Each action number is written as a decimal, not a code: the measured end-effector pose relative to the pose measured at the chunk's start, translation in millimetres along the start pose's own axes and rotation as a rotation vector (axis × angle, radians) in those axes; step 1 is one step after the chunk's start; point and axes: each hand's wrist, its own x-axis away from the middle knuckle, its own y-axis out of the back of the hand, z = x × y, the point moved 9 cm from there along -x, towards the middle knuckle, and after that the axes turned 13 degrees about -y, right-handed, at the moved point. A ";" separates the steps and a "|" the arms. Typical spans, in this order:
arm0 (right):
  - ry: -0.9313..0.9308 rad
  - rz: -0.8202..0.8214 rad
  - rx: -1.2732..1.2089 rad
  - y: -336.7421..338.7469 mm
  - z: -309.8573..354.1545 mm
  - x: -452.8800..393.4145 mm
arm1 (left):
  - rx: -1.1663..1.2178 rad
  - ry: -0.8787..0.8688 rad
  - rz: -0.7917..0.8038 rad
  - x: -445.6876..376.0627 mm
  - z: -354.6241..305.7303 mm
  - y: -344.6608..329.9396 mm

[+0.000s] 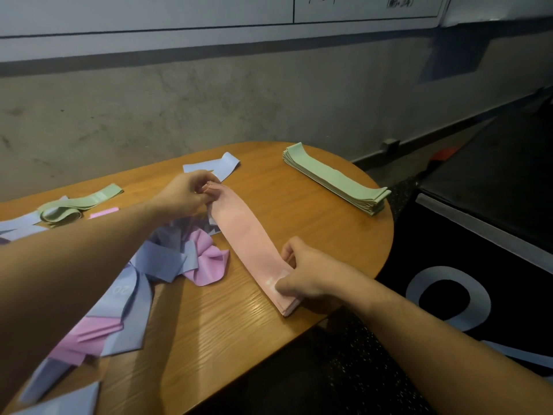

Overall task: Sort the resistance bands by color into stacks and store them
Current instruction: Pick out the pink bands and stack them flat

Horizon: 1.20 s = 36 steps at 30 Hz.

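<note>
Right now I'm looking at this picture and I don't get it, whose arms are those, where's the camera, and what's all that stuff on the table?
No machine here: the arms belong to a person wearing a camera on their head, looking down. On the wooden table they are sorting stretchy bands by colour. The left hand pinches the far end of a peach stack; the right hand grips its near end, thumb on top. A finished green stack lies at the far right. An unsorted heap of blue and pink bands sits left, with loose green bands and one blue band behind.

bare table (269, 187) between peach stack (248, 244) and green stack (335, 181), loose bands (143, 265) crowding left
</note>
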 end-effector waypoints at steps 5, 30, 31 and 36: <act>0.038 -0.065 -0.063 9.0 2.4 -2.3 | 0.012 0.034 -0.142 3.4 2.1 12.0; 0.408 -0.489 -0.125 62.0 -44.6 -41.8 | -0.122 0.001 0.131 -24.1 58.8 -28.4; 0.407 -0.498 -0.113 61.3 -45.9 -41.5 | -0.131 0.004 0.154 -23.7 59.2 -29.7; 0.398 -0.475 -0.197 61.0 -53.4 -46.1 | -0.079 0.056 0.202 -23.6 58.1 -33.0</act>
